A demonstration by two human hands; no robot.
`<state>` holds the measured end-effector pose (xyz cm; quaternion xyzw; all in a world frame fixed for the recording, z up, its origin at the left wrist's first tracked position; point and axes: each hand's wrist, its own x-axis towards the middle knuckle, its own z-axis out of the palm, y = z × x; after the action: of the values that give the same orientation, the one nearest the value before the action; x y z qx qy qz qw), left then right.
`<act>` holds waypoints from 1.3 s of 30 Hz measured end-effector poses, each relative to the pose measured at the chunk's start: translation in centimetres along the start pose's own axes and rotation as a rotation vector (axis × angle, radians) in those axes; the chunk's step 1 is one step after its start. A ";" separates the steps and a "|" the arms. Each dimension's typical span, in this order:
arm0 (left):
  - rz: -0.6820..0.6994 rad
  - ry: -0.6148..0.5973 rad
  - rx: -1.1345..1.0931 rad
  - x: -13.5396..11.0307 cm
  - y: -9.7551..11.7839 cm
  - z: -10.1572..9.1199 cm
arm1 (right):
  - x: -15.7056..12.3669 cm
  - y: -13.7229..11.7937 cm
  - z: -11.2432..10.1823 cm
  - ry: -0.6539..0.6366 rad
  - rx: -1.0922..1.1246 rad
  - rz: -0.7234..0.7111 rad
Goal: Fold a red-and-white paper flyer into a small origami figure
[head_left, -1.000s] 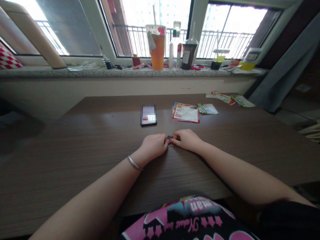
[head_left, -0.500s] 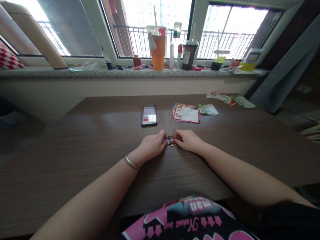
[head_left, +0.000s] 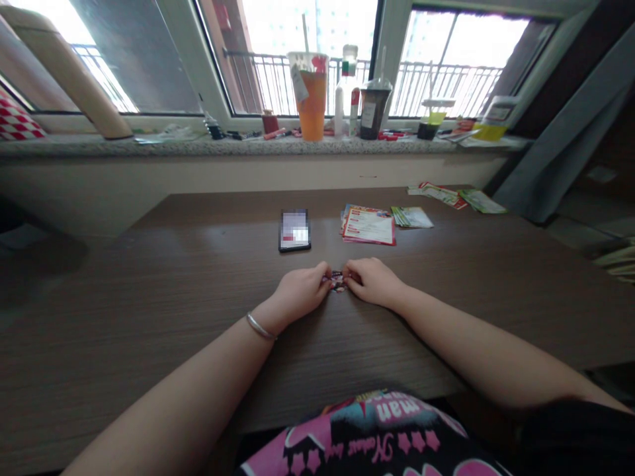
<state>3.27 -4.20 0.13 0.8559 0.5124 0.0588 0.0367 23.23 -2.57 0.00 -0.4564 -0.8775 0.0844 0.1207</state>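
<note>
My left hand [head_left: 300, 292] and my right hand [head_left: 373, 280] rest on the brown wooden table [head_left: 149, 291], fingertips meeting. Between them they pinch a small folded piece of coloured paper [head_left: 338, 280], purple and red; most of it is hidden by the fingers. Both hands are closed on it. A silver bangle [head_left: 260, 326] sits on my left wrist.
A phone [head_left: 294, 230] lies flat just beyond the hands. Right of it are a stack of red-and-white leaflets [head_left: 369, 225] and more leaflets [head_left: 413, 216] toward the far right edge. The windowsill [head_left: 198, 145] holds an orange drink cup [head_left: 311, 96], a dark drink cup [head_left: 374, 109] and bottles.
The hands stay together on the small paper; the fingers shifted slightly around it. The view has barely moved.
</note>
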 end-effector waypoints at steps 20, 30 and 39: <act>0.169 0.090 0.045 -0.3 0.4 -1.3 | -0.3 -0.6 -0.2 -0.029 -0.047 -0.099; 0.151 0.076 0.120 0.0 0.6 -1.0 | -0.1 -0.3 0.1 -0.014 0.018 -0.048; 0.073 0.040 0.070 0.1 0.8 -0.6 | 0.3 -0.8 0.1 -0.033 0.002 0.071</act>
<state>3.98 -4.51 0.80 0.8734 0.4833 0.0593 -0.0057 22.37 -2.79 0.21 -0.4856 -0.8626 0.0970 0.1033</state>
